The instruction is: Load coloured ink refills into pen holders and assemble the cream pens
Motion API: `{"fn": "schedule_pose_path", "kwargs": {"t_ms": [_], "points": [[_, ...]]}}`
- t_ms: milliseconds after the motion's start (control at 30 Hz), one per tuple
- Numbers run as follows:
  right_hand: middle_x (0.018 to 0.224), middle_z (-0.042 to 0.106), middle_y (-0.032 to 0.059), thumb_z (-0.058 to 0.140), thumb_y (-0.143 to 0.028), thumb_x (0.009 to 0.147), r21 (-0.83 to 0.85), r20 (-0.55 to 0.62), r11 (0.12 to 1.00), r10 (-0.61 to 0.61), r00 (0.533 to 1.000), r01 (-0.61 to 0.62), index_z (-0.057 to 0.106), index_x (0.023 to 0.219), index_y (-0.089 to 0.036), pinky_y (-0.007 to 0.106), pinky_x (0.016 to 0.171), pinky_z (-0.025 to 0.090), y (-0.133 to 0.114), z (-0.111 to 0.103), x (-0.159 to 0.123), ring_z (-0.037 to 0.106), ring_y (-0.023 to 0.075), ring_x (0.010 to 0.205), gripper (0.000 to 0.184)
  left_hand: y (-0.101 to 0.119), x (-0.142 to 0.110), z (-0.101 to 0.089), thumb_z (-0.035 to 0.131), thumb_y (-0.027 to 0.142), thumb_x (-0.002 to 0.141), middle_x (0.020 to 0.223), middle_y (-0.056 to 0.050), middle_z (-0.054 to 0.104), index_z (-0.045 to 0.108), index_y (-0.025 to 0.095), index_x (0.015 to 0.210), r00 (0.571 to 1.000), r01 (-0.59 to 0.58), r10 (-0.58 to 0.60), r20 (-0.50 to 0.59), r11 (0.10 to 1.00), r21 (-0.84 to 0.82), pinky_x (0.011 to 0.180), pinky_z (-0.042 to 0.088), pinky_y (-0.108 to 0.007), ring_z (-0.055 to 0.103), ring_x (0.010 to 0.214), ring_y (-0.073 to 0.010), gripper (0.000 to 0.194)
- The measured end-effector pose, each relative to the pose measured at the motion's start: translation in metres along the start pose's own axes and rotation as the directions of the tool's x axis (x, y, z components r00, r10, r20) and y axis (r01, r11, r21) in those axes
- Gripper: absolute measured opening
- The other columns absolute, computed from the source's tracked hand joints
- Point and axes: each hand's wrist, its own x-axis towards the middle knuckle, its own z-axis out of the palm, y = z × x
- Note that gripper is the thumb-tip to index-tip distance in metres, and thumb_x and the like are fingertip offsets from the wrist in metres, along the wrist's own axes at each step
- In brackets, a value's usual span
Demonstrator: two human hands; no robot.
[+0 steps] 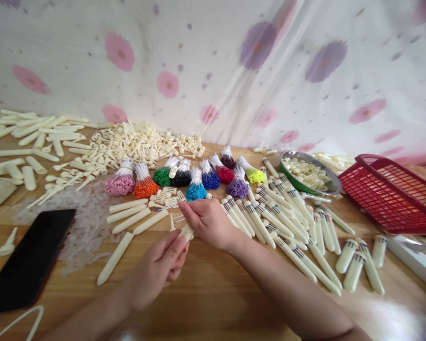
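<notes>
My left hand (pixel 159 267) is closed round a cream plastic pen barrel (pixel 187 232), whose end sticks out between the two hands. My right hand (pixel 206 220) pinches that end with fingers together, just above the wooden table (pixel 213 293). Bundles of coloured pen refills (pixel 195 182) stand in a row behind the hands: pink, orange, green, black, blue, red, purple, yellow. Several assembled multicolour pens (pixel 287 227) lie in a fan to the right. Loose cream barrels (pixel 133 220) lie just left of the hands.
A black phone (pixel 28 260) lies at the left front. A heap of small cream parts (pixel 135 142) and more barrels (pixel 31 137) fill the far left. A metal bowl (pixel 307 173) of parts and a red basket (pixel 394 192) stand at the right. A flowered cloth (pixel 234 61) hangs behind.
</notes>
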Motion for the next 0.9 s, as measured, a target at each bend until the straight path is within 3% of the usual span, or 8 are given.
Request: {"fn": "schedule_pose_path", "kwargs": {"t_ms": [167, 367, 433, 533, 600, 700, 767, 900], "points": [[0.05, 0.029, -0.004, 0.027, -0.037, 0.093, 0.043, 0.028, 0.977, -0.211, 0.977, 0.21, 0.024, 0.053, -0.02, 0.024, 0.048, 0.023, -0.002, -0.01, 0.0, 0.025, 0.0084, 0.046, 0.043, 0.004, -0.006, -0.009, 0.057, 0.061, 0.071, 0.047, 0.012, 0.021, 0.037, 0.02, 0.068, 0.924, 0.279, -0.115, 0.364, 0.855, -0.438, 0.032, 0.003, -0.012, 0.007, 0.037, -0.002, 0.045], [0.05, 0.029, -0.003, 0.021, -0.038, 0.094, -0.003, 0.05, 0.934, -0.356, 0.933, 0.356, 0.023, 0.053, -0.02, 0.024, 0.05, 0.026, -0.008, -0.024, 0.002, 0.027, 0.0094, 0.047, 0.045, 0.001, 0.003, -0.012, 0.062, 0.059, 0.068, 0.043, 0.013, 0.02, 0.038, 0.02, 0.067, 0.817, 0.38, -0.027, 0.577, 0.777, -0.502, 0.029, 0.004, -0.014, 0.003, 0.032, -0.0011, 0.046], [0.05, 0.03, -0.0031, 0.021, -0.039, 0.094, -0.03, 0.039, 0.945, -0.324, 0.945, 0.325, 0.023, 0.052, -0.02, 0.024, 0.05, 0.025, -0.004, -0.025, 0.004, 0.026, 0.0089, 0.046, 0.046, 0.003, 0.011, -0.012, 0.056, 0.064, 0.068, 0.044, 0.013, 0.02, 0.038, 0.02, 0.067, 0.875, 0.279, -0.058, 0.481, 0.872, -0.403, 0.031, 0.005, -0.015, 0.005, 0.034, -0.0023, 0.048], [0.048, 0.028, -0.0042, 0.027, -0.041, 0.093, -0.079, -0.01, 0.992, -0.103, 0.995, 0.102, 0.027, 0.051, -0.019, 0.023, 0.047, 0.022, 0.009, -0.017, 0.012, 0.024, 0.0083, 0.045, 0.048, 0.007, 0.025, -0.011, 0.044, 0.059, 0.079, 0.05, 0.009, 0.029, 0.042, 0.021, 0.071, 0.996, -0.071, 0.069, 0.057, 0.997, 0.025, 0.038, 0.017, -0.017, 0.024, 0.038, -0.0066, 0.039], [0.047, 0.029, -0.0048, 0.036, -0.045, 0.09, -0.138, -0.03, 0.986, 0.087, 0.996, -0.091, 0.032, 0.051, -0.019, 0.023, 0.046, 0.019, 0.018, -0.006, 0.02, 0.023, 0.0084, 0.044, 0.048, 0.009, 0.034, -0.011, 0.043, 0.042, 0.084, 0.056, 0.004, 0.038, 0.045, 0.021, 0.072, 0.917, -0.211, 0.341, -0.209, 0.855, 0.474, 0.046, 0.026, -0.022, 0.04, 0.048, -0.0126, 0.024], [0.045, 0.032, -0.0046, 0.047, -0.051, 0.084, -0.178, -0.128, 0.949, 0.24, 0.962, -0.261, 0.038, 0.051, -0.02, 0.024, 0.045, 0.016, 0.024, 0.01, 0.03, 0.024, 0.0091, 0.044, 0.047, 0.011, 0.043, -0.012, 0.041, 0.023, 0.083, 0.061, -0.001, 0.046, 0.046, 0.021, 0.072, 0.747, -0.123, 0.605, -0.276, 0.533, 0.837, 0.053, 0.029, -0.028, 0.05, 0.059, -0.0199, 0.013], [0.045, 0.031, -0.0042, 0.046, -0.049, 0.085, -0.126, -0.214, 0.957, 0.231, 0.949, -0.261, 0.034, 0.048, -0.019, 0.024, 0.046, 0.016, 0.023, 0.016, 0.034, 0.025, 0.0092, 0.044, 0.048, 0.011, 0.043, -0.013, 0.041, 0.024, 0.082, 0.06, 0.0, 0.045, 0.046, 0.021, 0.073, 0.755, -0.113, 0.587, -0.292, 0.555, 0.825, 0.052, 0.029, -0.027, 0.05, 0.058, -0.0197, 0.011], [0.048, 0.028, -0.0044, 0.039, -0.041, 0.087, -0.04, -0.22, 0.987, 0.145, 0.965, -0.158, 0.025, 0.049, -0.019, 0.022, 0.047, 0.02, 0.018, 0.008, 0.038, 0.027, 0.0087, 0.047, 0.046, 0.008, 0.037, -0.02, 0.033, 0.053, 0.084, 0.051, 0.007, 0.03, 0.039, 0.022, 0.069, 0.936, -0.087, 0.218, -0.278, 0.905, 0.417, 0.041, 0.021, -0.021, 0.031, 0.04, -0.0105, 0.035]]}}
